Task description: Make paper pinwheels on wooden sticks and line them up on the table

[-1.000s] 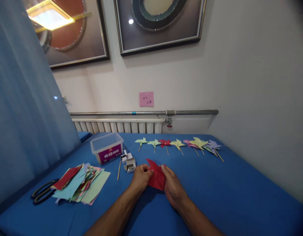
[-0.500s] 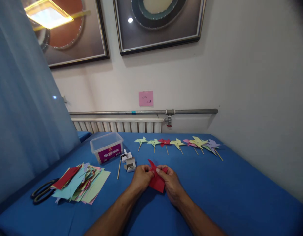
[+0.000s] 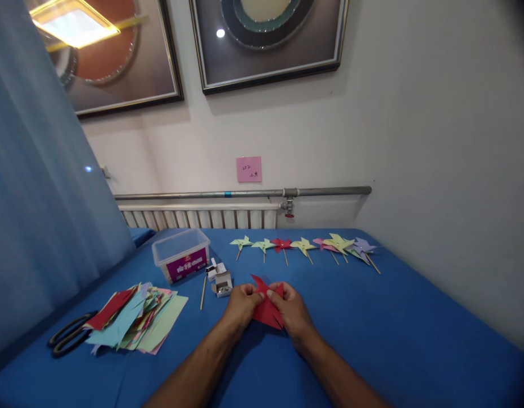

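Between my two hands is a sheet of red paper (image 3: 268, 313), cut into points and partly folded toward its middle. My left hand (image 3: 241, 306) pinches its left side, thumb on top. On the right side, my right hand (image 3: 291, 309) grips the paper with the thumb pressed near the centre. The fingers beneath the sheet are partly hidden. Just left of my left hand stand a small open box (image 3: 222, 284) with tiny metal bits in it and a thin wooden stick (image 3: 203, 293).
Several paper pinwheels (image 3: 303, 246) on sticks lie along the back of the blue-covered table (image 3: 372, 351). A clear plastic tub (image 3: 181, 255) with a purple label stands at the back left. Loose coloured paper (image 3: 136, 320) and black-handled scissors (image 3: 70, 334) lie at the left.
The red paper now lies flatter and more spread, with slits showing at its lower right. My hands have stayed on it. The whole view has shifted slightly.
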